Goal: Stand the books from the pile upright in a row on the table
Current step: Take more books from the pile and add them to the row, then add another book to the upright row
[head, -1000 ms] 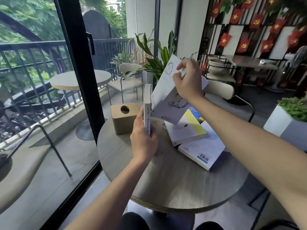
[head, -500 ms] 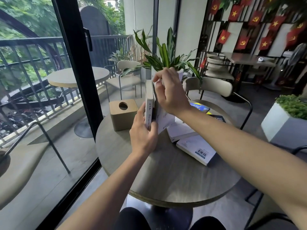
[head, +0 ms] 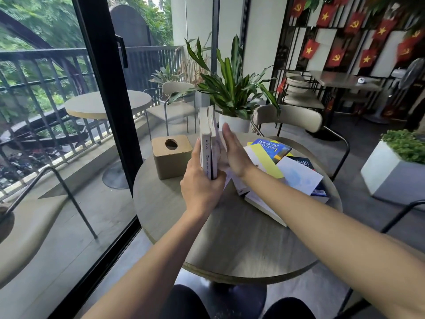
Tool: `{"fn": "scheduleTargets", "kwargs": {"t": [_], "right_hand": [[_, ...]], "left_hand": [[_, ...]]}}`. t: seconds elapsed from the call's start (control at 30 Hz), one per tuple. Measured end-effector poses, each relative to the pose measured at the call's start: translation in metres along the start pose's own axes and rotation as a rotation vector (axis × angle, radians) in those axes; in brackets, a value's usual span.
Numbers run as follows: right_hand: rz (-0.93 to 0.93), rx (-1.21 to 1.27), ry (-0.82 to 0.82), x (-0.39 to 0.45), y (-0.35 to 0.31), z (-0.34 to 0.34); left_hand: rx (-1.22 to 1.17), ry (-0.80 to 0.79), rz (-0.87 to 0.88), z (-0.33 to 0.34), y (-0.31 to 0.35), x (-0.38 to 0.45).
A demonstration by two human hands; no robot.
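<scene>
Head view: two pale upright paperback books (head: 208, 143) stand side by side on the round grey wood-grain tabletop (head: 230, 238). Left hand (head: 201, 187) is clamped around their near lower edge, thumb on the left cover. Right hand (head: 232, 150) lies flat and open, fingers together, against the right cover. Right of that hand, the pile of flat books (head: 282, 171) rests on the tabletop. Left of the left hand stands a tan wooden tissue box (head: 171, 156)
</scene>
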State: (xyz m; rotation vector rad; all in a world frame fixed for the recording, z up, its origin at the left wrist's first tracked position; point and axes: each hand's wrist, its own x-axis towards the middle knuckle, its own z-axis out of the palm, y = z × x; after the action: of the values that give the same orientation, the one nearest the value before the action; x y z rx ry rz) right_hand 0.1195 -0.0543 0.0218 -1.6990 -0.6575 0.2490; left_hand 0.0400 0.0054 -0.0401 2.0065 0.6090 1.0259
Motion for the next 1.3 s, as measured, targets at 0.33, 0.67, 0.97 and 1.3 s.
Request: {"fn": "scheduleTargets", "kwargs": {"t": [0.33, 0.67, 0.97, 1.3], "right_hand": [[0.123, 0.285, -0.162, -0.014, 0.035, -0.004], [0.195, -1.054, 0.258, 0.022, 0.051, -0.073], [0.517, -1.046, 0.181, 0.033, 0.056, -0.09], [0.722, -0.97, -0.026, 0.042, 0.032, -0.075]], "left_hand": [[0.044, -0.069, 0.033, 0.008, 0.01, -0.012], [0.035, -0.097, -0.015, 0.008, 0.013, -0.011], [0.042, -0.123, -0.034, 0.008, 0.011, -0.011], [0.061, -0.123, -0.021, 0.008, 0.015, -0.012]]}}
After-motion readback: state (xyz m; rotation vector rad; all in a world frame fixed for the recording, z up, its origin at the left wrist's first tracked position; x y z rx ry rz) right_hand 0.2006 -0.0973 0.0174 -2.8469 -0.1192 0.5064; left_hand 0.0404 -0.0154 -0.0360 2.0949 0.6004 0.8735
